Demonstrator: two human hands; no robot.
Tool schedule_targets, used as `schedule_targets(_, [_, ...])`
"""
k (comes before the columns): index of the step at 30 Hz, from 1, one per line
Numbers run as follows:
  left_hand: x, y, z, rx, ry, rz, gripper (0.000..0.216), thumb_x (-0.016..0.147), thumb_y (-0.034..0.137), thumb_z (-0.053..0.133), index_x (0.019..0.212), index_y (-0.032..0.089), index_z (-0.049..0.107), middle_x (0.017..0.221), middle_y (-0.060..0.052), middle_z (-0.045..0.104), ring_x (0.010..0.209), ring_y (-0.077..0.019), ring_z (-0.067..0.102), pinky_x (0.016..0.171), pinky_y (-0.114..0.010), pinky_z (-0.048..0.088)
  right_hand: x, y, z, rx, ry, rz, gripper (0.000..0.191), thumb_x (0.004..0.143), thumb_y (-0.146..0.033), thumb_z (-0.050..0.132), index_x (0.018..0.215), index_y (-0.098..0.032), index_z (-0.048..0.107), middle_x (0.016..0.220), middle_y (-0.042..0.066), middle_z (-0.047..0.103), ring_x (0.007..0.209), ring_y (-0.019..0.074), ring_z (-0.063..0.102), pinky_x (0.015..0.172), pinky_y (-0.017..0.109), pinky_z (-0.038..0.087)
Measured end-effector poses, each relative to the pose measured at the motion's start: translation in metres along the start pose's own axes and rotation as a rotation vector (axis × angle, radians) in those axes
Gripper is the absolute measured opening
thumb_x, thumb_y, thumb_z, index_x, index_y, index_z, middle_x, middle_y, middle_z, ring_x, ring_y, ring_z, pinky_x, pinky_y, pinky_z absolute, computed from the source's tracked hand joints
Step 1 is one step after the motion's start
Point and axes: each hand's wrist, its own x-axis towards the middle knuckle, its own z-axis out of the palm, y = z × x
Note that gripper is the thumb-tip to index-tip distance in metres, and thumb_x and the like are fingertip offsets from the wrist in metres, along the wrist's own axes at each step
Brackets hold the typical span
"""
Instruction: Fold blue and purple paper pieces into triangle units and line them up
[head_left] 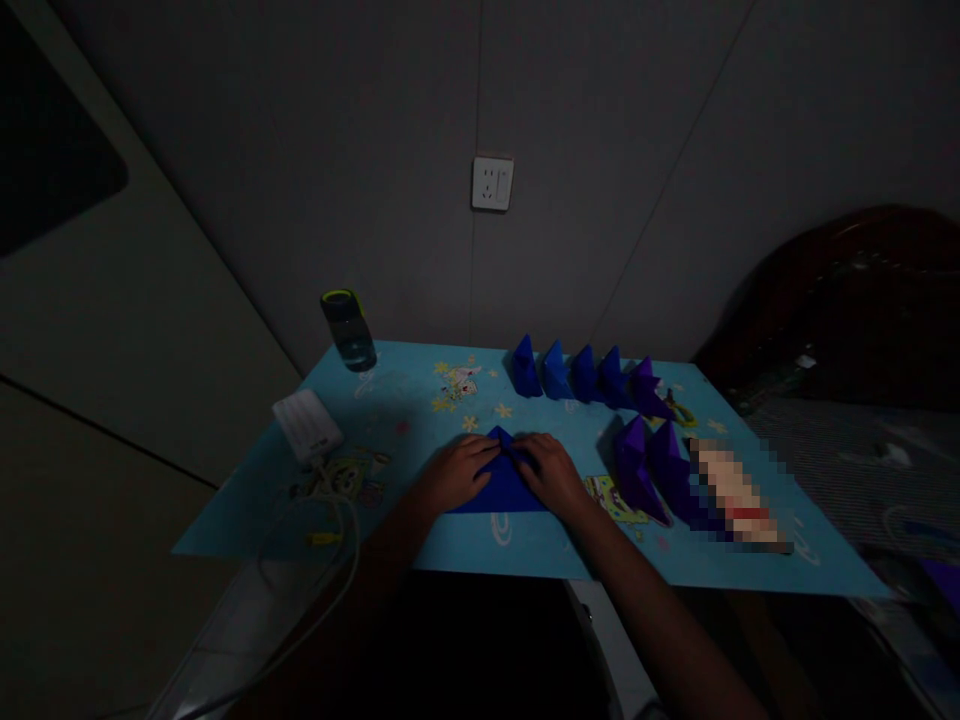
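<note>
A dark blue sheet of paper [501, 488], partly folded to a point at its far end, lies on the light blue patterned table [405, 400]. My left hand [457, 472] presses down on its left side with the fingers curled over the fold. My right hand [551, 470] presses on the right side, fingertips meeting the left hand near the paper's tip. Both hands hold the paper flat against the table.
Several folded blue and purple paper shapes [581, 375] stand in a row at the back; two more purple ones [651, 468] stand at the right. A clear bottle [349, 330], a white charger [307, 425] with cable, and a dark chair [847, 300] are nearby.
</note>
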Motion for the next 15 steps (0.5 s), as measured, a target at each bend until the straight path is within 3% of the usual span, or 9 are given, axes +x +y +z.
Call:
schedule_targets(9, [0.000,-0.011,-0.003,-0.111,0.165,-0.073,0.030,0.088,0.022,0.052,0.113,0.023,0.069,0.111,-0.009,0.071,0.109,-0.0230,0.061,0.102,-0.044,0.044,0.000,0.000,0.001,0.072,0.091,0.079,0.022,0.090,-0.024,0.052,0.105,-0.020,0.067,0.099,0.010,0.071,0.096,0.0255,0.062,0.091,0.041,0.044])
schedule_targets(15, [-0.002,-0.014,-0.008,-0.248,0.285,-0.211,0.019,0.081,0.032,0.063,0.093,0.022,0.073,0.093,-0.007,0.074,0.094,-0.0240,0.066,0.095,-0.041,0.048,-0.004,0.005,-0.004,0.162,0.222,0.189,0.030,0.093,-0.041,0.047,0.093,-0.020,0.068,0.084,0.005,0.071,0.077,0.0218,0.063,0.077,0.034,0.049])
